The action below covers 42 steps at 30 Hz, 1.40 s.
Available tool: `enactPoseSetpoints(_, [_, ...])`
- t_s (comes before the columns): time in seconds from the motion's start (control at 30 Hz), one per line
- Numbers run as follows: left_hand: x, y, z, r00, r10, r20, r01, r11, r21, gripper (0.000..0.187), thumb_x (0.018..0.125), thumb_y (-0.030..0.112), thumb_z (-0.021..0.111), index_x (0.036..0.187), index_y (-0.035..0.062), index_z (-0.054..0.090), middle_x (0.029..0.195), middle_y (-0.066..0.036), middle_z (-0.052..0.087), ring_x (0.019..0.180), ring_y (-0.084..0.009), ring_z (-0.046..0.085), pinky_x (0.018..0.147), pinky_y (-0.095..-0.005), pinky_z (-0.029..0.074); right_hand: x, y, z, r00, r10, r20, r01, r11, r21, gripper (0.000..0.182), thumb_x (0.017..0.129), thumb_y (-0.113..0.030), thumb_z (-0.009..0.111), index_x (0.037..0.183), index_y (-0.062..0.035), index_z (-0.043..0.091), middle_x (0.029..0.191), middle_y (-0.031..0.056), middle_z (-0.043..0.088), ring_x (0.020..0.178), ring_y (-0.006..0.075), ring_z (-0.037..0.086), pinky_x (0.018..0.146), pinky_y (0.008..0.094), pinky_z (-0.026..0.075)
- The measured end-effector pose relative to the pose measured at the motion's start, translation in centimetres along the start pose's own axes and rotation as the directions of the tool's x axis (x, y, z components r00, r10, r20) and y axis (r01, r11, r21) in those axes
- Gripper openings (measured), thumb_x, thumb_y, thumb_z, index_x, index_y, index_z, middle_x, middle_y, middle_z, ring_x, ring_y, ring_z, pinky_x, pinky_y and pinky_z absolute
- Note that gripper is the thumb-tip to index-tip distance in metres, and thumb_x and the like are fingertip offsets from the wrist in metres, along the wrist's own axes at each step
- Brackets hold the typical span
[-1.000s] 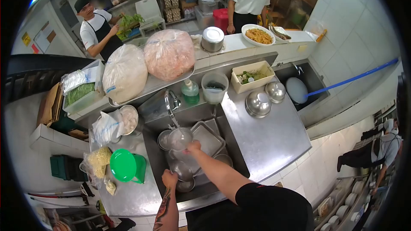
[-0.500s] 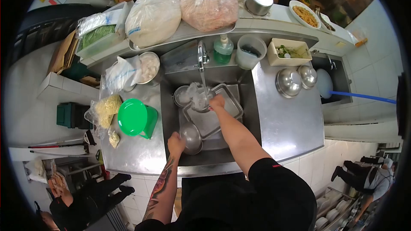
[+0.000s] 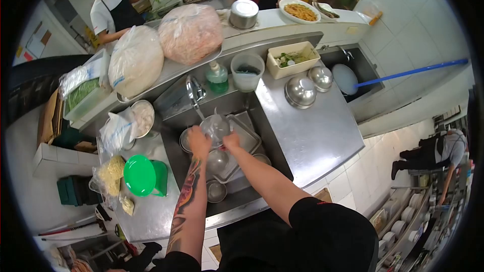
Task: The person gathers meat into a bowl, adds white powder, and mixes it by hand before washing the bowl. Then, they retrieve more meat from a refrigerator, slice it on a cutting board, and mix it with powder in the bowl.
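Water runs from the faucet [image 3: 194,93] into a round metal bowl [image 3: 217,125] over the sink [image 3: 272,141]. At the bowl's right rim, my right hand [image 3: 231,141] grips it with closed fingers. My left hand [image 3: 199,141] is at the left side of the same bowl, its fingers curled against the edge and partly hidden. Below them lies another metal bowl [image 3: 218,162] over a rectangular metal tray [image 3: 245,138]. A smaller bowl [image 3: 217,191] sits near the sink's front edge. Part of one more bowl [image 3: 262,159] shows behind my right forearm.
Left of the sink stand a green container [image 3: 160,179] and a metal pot [image 3: 143,118]. A soap bottle [image 3: 217,77], a plastic tub [image 3: 247,72] and a cream bin [image 3: 293,59] line the back. Upturned bowls [image 3: 301,92] rest on the right. A co-worker [image 3: 118,12] stands beyond the counter.
My left hand has moved from a bowl at the lower left of the sink up to the bowl under the faucet. The camera view has turned, and the bowls in the sink have shifted.
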<state>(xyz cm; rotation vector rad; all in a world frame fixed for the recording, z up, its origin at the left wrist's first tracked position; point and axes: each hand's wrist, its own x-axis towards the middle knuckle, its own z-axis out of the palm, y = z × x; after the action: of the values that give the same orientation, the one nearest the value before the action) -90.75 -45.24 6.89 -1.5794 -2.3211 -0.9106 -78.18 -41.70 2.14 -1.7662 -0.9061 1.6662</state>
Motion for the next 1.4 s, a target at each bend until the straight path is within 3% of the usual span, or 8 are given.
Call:
enactPoseSetpoints(0.33, [6.4, 0.3, 3.4, 0.632, -0.395, 0.667, 0.715, 0.629, -0.304, 0.041, 0.094, 0.036, 0.064, 0.08, -0.003, 0.065, 0.067, -0.009, 0.057, 0.059, -0.0184, 0.061, 0.047, -0.0347, 0.052, 0.2, -4.6, -1.1, 0.998, 0.023, 0.055, -0.005, 0.952, -0.305, 0.065, 0.08, 0.003, 0.052, 0.143, -0.0063, 0.043, 0.095, 0.0241, 0.07, 0.058, 0.031, 0.07, 0.049, 0.0393, 0.058])
enactPoseSetpoints(0.57, [6.7, 2.0, 2.1, 0.896, -0.154, 0.416, 0.297, 0.905, -0.304, 0.045, 0.095, 0.039, 0.062, 0.075, -0.0012, 0.063, 0.065, -0.009, 0.059, 0.062, -0.0215, 0.066, 0.055, -0.0387, 0.054, 1.3, -1.6, -1.1, 0.999, -0.004, 0.039, 0.017, 0.935, -0.355, 0.064, 0.076, 0.005, 0.054, 0.139, -0.0041, 0.046, 0.104, 0.0206, 0.07, 0.081, 0.0365, 0.072, 0.06, 0.0426, 0.059])
enactPoseSetpoints(0.63, [7.9, 4.6, -1.8, 0.674, -0.327, 0.662, 0.647, 0.694, -0.316, 0.047, 0.096, 0.044, 0.058, 0.082, -0.0002, 0.061, 0.068, -0.01, 0.058, 0.057, -0.0241, 0.063, 0.057, -0.0404, 0.051, 2.8, 1.7, -0.9, 0.696, -0.602, 0.391, 0.7, 0.448, -0.556, 0.055, 0.076, 0.004, 0.056, 0.131, -0.0011, 0.052, 0.107, 0.021, 0.07, 0.096, 0.0398, 0.068, 0.078, 0.0459, 0.057])
enactPoseSetpoints(0.7, [7.9, 2.5, -0.1, 0.653, -0.291, 0.699, 0.589, 0.775, -0.228, 0.047, 0.097, 0.044, 0.056, 0.081, -0.0004, 0.061, 0.068, -0.011, 0.06, 0.06, -0.0252, 0.064, 0.062, -0.0406, 0.051, 3.3, -0.4, -0.8, 0.946, -0.294, 0.134, 0.301, 0.652, -0.696, 0.051, 0.076, 0.001, 0.058, 0.127, -0.004, 0.057, 0.115, 0.0223, 0.067, 0.103, 0.0415, 0.065, 0.09, 0.0462, 0.052])
enactPoseSetpoints(1.07, [5.3, -2.2, 0.1, 0.912, 0.078, 0.402, 0.157, 0.84, -0.52, 0.016, 0.09, 0.012, 0.049, 0.093, 0.0042, 0.063, 0.075, -0.017, 0.064, 0.065, -0.0348, 0.064, 0.067, -0.0442, 0.052, 3.8, -0.4, 1.5, 0.848, -0.369, 0.38, 0.52, 0.447, -0.727, 0.034, 0.089, -0.014, 0.058, 0.121, -0.0241, 0.065, 0.108, 0.0148, 0.07, 0.099, 0.0348, 0.067, 0.083, 0.0445, 0.054])
enactPoseSetpoints(1.17, [4.3, -1.6, 2.8, 0.577, -0.249, 0.778, 0.768, 0.489, -0.413, 0.021, 0.097, 0.019, 0.05, 0.099, 0.0012, 0.061, 0.082, -0.015, 0.065, 0.069, -0.0265, 0.064, 0.06, -0.0391, 0.052, 0.6, -1.7, 3.0, 0.959, -0.035, 0.283, 0.075, 0.988, -0.132, 0.027, 0.095, -0.032, 0.058, 0.119, -0.0228, 0.065, 0.107, 0.0062, 0.07, 0.099, 0.0269, 0.067, 0.078, 0.042, 0.055])
enactPoseSetpoints(1.23, [3.7, -0.8, 5.2, 0.449, -0.242, 0.86, 0.877, -0.067, -0.476, 0.028, 0.099, 0.024, 0.051, 0.112, 0.0005, 0.058, 0.099, -0.019, 0.065, 0.084, -0.0276, 0.067, 0.071, -0.0386, 0.057, -4.0, -3.8, 5.6, 0.868, 0.02, 0.495, -0.395, 0.631, 0.668, 0.04, 0.098, -0.054, 0.053, 0.113, -0.019, 0.065, 0.104, -0.0029, 0.067, 0.095, 0.0197, 0.065, 0.072, 0.0393, 0.055])
enactPoseSetpoints(1.4, [4.5, 1.7, 4.0, 0.46, -0.22, 0.86, 0.55, -0.69, -0.471, 0.036, 0.105, 0.021, 0.039, 0.132, -0.0009, 0.049, 0.127, -0.018, 0.06, 0.115, -0.0312, 0.06, 0.108, -0.043, 0.044, -4.1, -7.6, 5.2, 0.886, -0.108, 0.45, -0.164, 0.836, 0.524, 0.037, 0.098, -0.045, 0.058, 0.119, -0.0145, 0.061, 0.109, 0.0035, 0.066, 0.1, 0.0237, 0.063, 0.078, 0.0404, 0.056])
